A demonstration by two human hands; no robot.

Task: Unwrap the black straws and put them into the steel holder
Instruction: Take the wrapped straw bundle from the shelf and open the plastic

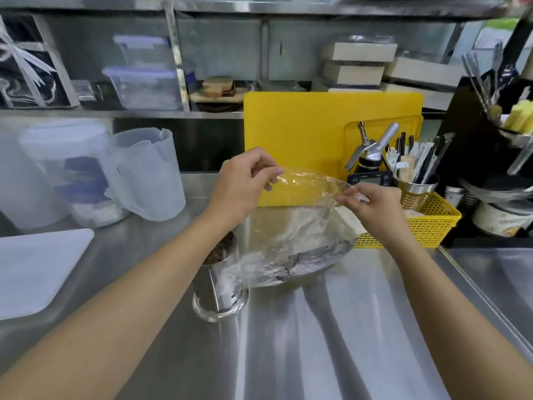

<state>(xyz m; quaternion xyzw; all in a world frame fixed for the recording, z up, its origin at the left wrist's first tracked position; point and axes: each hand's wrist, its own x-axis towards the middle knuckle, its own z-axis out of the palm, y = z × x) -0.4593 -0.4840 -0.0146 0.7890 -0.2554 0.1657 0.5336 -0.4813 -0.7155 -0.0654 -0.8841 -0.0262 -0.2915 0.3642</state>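
Note:
A clear plastic wrapper (291, 235) hangs between my two hands above the steel counter. My left hand (242, 183) pinches its upper left edge and my right hand (372, 206) pinches its upper right edge. The wrapper looks crumpled and see-through; dark shapes show through its lower part, but I cannot tell what they are. Below its left corner stands the steel holder (220, 290), a shiny cylinder. The dark ends of the black straws (219, 251) show in its mouth, partly hidden by my left forearm.
Yellow cutting boards (302, 125) lean upright at the back. A yellow basket (432, 223) holding a perforated steel cup of utensils sits to the right. Clear plastic jugs (144, 174) stand at the left, and a white tray (34, 267) lies at the near left.

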